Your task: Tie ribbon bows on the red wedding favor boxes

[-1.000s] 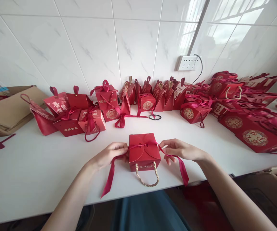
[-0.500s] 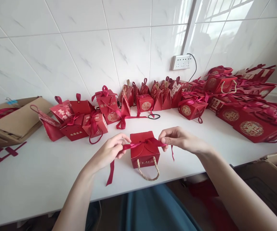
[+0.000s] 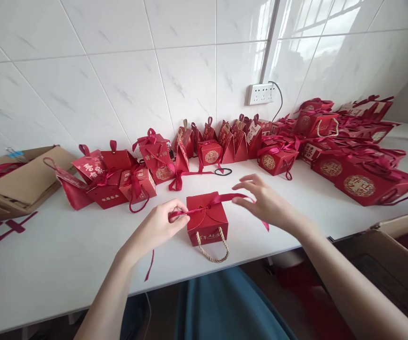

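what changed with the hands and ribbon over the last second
The right hand rose from beside the red box and now draws the ribbon across its top, fingers spread wider. The left hand kept its pinch on the other ribbon end at the box's left. The box and its rope handle stayed on the white table.

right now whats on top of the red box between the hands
A dark red ribbon crosses the closed top flaps of the red box, pinched by the left hand and right hand. The contents are hidden by the flaps.
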Motion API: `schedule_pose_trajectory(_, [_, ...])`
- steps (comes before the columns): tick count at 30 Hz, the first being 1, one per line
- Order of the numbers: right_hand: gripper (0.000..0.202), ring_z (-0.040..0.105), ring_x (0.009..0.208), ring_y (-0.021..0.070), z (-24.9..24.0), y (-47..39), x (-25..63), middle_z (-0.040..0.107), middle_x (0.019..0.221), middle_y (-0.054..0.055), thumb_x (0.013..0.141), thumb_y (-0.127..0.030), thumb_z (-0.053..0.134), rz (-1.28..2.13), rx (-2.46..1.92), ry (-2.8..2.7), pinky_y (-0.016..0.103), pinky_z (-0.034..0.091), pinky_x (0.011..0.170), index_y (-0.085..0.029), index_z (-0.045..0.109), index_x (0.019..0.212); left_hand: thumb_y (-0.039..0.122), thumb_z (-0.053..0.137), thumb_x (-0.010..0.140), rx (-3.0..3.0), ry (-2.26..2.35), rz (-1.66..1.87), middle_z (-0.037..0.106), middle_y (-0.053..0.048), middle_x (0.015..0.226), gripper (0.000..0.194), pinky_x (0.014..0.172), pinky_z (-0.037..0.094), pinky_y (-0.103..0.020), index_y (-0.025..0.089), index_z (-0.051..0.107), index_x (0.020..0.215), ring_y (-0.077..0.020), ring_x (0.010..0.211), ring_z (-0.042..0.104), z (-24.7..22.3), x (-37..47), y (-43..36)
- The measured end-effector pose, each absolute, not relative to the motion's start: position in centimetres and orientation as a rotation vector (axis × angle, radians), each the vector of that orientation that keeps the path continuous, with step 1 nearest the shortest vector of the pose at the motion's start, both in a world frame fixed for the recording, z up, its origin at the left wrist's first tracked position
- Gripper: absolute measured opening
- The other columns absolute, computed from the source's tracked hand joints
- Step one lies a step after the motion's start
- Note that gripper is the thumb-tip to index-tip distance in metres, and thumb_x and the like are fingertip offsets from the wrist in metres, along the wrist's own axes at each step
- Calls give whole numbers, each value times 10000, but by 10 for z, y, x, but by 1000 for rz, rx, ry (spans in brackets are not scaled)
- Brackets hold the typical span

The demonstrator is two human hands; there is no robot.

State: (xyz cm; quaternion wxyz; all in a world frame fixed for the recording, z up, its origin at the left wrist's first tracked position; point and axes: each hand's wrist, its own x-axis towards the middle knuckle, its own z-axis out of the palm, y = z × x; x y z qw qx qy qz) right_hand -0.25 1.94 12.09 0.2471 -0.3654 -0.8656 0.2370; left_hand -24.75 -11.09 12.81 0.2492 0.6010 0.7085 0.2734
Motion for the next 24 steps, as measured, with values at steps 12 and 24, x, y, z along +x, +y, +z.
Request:
schedule_pose_trajectory(12, [338,616,879,189,113,18,-26,648,957,70,889,-516,518,1437,-828,-2190,329,493,778,-180,559,893,386,542,855,1726,1982,931,590,-31,1021,206,822,415,-279,205,603,774,-196,936,571,132,-232,-111])
schedule_pose_trajectory(24, [553,491,547,90,96,19,-22,534,649,6,762,-692,581,2068,-797,-1929,205,279,421,-150,519,671,489,612,806,1315,1685,1042,653,-21,875,301,800,445,-293,195,653,854,-184,851,590,124,-253,-106])
